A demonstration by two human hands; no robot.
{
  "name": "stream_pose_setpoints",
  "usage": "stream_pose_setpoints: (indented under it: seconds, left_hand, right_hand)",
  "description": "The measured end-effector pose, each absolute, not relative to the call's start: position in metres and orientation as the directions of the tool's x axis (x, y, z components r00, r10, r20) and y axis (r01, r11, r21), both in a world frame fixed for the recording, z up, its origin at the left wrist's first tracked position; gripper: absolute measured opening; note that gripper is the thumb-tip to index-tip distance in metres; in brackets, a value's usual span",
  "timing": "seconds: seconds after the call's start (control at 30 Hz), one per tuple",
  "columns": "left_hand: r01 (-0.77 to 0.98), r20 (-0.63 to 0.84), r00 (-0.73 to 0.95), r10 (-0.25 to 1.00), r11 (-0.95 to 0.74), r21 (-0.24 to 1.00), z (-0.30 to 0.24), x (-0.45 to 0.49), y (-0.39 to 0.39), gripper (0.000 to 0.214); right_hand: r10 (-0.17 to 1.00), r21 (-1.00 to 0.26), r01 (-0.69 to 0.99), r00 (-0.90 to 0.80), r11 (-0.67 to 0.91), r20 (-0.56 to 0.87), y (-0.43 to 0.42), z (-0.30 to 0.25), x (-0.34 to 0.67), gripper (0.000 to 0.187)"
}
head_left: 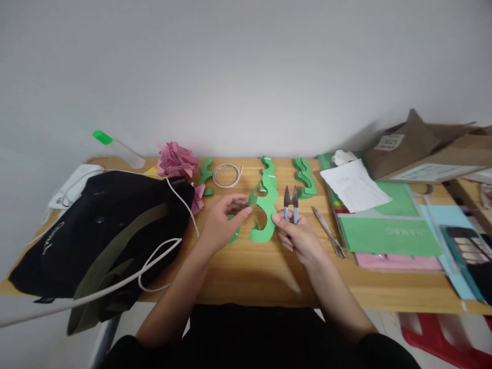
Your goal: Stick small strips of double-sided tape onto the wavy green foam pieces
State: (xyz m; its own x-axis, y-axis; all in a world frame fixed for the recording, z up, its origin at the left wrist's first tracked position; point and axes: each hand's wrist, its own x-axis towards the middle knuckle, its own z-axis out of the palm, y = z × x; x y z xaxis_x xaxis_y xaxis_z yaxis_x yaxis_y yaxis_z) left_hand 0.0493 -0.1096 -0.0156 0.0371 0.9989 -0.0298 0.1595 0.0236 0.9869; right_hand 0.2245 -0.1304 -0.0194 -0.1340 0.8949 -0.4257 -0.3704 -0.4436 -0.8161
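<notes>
Seemingly, scalloped green pieces [206,165] beyond the left hand [226,218] are done, as is a green stack [306,179] beyond the right hand [295,233]; the left pinches curved green paper [272,193], trimming probably unfinished, while the right grasps its edge and spread snips [295,204]. A black bag [103,225] crowds the left of the surface [249,282], a pen [328,231] and folders [388,233] the right.

I register the following: scalloped paper [271,199], green; snips [295,210], dark grey and blue; paper flower [177,160], pink; bag [107,218], black; surface [246,279], yellow-brown, wood-grained.
</notes>
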Motion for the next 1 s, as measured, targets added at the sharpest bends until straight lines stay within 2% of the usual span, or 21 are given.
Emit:
stream_pose_setpoints:
  seconds: [0.13, 0.27, 0.37, 0.43, 0.5, 0.57, 0.6, 0.67, 0.73, 0.87, 1.0]
  left_hand:
    - [0.042, -0.068, 0.024, 0.997, 0.067, 0.997, -0.02, 0.052, -0.108, 0.027]
    - [0.019, -0.075, -0.038, 0.996, 0.076, 0.997, -0.02, 0.046, -0.102, 0.031]
    - [0.091, -0.022, -0.081, 0.996, 0.029, 0.995, -0.013, 0.03, -0.091, 0.033]
    - [0.254, 0.074, -0.128, 0.989, -0.039, 0.966, -0.006, 0.017, -0.081, 0.033]
    - [0.544, 0.197, -0.155, 0.968, -0.083, 0.835, 0.002, 0.006, -0.069, 0.029]
    - [0.829, 0.278, -0.088, 0.957, -0.084, 0.553, 0.009, -0.001, -0.056, 0.026]
    - [0.918, 0.267, -0.043, 0.963, -0.068, 0.392, 0.011, -0.002, -0.049, 0.025]
    - [0.987, 0.182, 0.044, 0.982, -0.071, 0.144, 0.013, -0.001, -0.037, 0.024]
    - [0.993, 0.123, 0.088, 0.989, -0.096, 0.068, 0.012, 0.004, -0.03, 0.022]
    - [0.976, 0.065, 0.186, 0.98, -0.192, 0.105, 0.005, 0.022, -0.041, 0.022]
    - [0.885, -0.012, 0.392, 0.92, -0.374, 0.276, -0.006, 0.042, -0.079, 0.022]
  right_hand:
    - [0.908, -0.827, -0.388, -0.076, -0.408, -0.412, -0.132, -0.021, 0.223, 0.05]
    - [0.918, -0.854, -0.362, -0.011, -0.373, -0.397, -0.136, -0.028, 0.227, 0.052]
    - [0.913, -0.87, -0.304, 0.007, -0.388, -0.409, -0.14, -0.033, 0.235, 0.053]
    - [0.906, -0.879, -0.258, 0.034, -0.401, -0.423, -0.144, -0.036, 0.242, 0.053]
    - [0.895, -0.882, -0.218, 0.068, -0.418, -0.441, -0.147, -0.039, 0.249, 0.052]
    - [0.889, -0.884, -0.198, 0.098, -0.424, -0.448, -0.15, -0.043, 0.254, 0.052]
    - [0.889, -0.886, -0.193, 0.109, -0.421, -0.446, -0.151, -0.046, 0.257, 0.051]
    - [0.894, -0.897, -0.18, 0.131, -0.403, -0.428, -0.152, -0.05, 0.261, 0.049]
    - [0.904, -0.912, -0.147, 0.145, -0.383, -0.403, -0.154, -0.053, 0.265, 0.045]
    - [0.93, -0.936, -0.008, 0.11, -0.352, -0.351, -0.155, -0.047, 0.27, 0.033]
    - [0.94, -0.92, 0.204, 0.003, -0.335, -0.341, -0.154, -0.038, 0.268, 0.024]
